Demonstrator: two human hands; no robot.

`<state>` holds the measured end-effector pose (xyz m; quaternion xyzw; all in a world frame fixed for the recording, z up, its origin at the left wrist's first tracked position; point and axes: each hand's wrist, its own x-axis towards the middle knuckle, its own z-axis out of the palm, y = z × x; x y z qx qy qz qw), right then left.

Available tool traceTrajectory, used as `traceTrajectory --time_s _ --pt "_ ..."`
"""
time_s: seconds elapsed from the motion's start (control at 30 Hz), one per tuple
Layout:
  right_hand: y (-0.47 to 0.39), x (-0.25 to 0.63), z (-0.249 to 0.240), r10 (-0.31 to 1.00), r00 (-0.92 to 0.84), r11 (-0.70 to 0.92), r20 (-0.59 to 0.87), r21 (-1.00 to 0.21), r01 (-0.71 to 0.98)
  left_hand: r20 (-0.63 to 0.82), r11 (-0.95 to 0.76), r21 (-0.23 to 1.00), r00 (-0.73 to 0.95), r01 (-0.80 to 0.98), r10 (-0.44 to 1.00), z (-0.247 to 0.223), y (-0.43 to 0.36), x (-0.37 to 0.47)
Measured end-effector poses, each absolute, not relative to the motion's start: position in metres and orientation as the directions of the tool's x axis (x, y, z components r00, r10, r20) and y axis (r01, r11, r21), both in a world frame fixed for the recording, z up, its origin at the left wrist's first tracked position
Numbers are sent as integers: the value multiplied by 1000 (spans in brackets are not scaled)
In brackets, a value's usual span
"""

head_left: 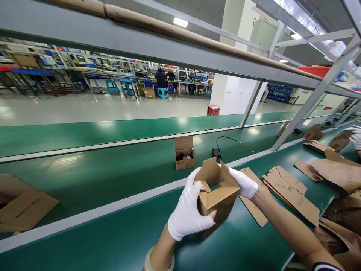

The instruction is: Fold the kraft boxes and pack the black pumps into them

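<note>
Head view: open carton (221,199) between two white-gloved hands, above green table (135,237).
Left hand (189,210) grips carton's side, bare fingertips pressed on it; right hand (244,183) against far side, fingers hidden, cannot tell their state. Beyond: small box (185,163), cabled black device (216,153). Flat cardboard (296,195) to the right.

- One view looks from the head, above and behind the left hand (191,210) and right hand (244,183).
- It faces forward and down, close to both.
</note>
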<state>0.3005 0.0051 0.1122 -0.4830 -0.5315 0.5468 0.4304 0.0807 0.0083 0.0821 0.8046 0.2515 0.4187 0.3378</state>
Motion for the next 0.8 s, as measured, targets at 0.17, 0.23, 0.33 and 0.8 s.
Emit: traceTrajectory --time_s 0.17,0.23,0.33,0.8 --pt "8 299 108 929 -351 -138 -118 -990 -32 570 -709 700 533 84 626 84 5 83" --pt "11 306 109 912 -397 -124 -99 -992 -38 600 -725 687 522 53 606 83 5 82" --pt "18 320 121 846 -528 -89 -71 -996 -10 646 -739 673 513 -34 565 82 6 82" --pt "12 269 164 833 -468 412 -295 -235 880 583 -577 791 536 -204 610 76 5 80"
